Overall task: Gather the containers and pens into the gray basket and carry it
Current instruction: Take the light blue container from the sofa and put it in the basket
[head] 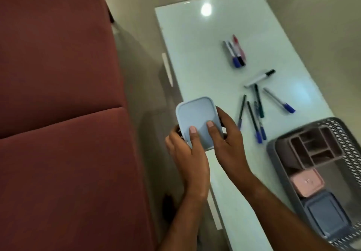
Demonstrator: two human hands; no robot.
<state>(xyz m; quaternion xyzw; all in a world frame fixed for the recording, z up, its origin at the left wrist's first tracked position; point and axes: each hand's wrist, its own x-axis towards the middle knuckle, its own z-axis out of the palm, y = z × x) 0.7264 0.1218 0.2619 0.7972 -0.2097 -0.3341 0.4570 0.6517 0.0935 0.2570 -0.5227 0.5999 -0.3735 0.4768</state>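
A light blue lidded container (195, 118) is held over the near left edge of the glass table (195, 41). My left hand (185, 153) and my right hand (226, 141) grip it from both sides, thumbs on the lid. At the right stands the gray basket (277, 153); inside it are a mauve divided organizer (312, 147), a pink container (306, 184) and a dark blue container (326, 215). Several thin pens (254, 118) lie loose mid-table beside a white marker (259, 78). Three markers (235, 52) lie together farther back.
A dark red sofa (58, 94) fills the left side, close to the table's left edge. The floor between them is a narrow beige strip (140, 65). Ceiling lights reflect on the glass top.
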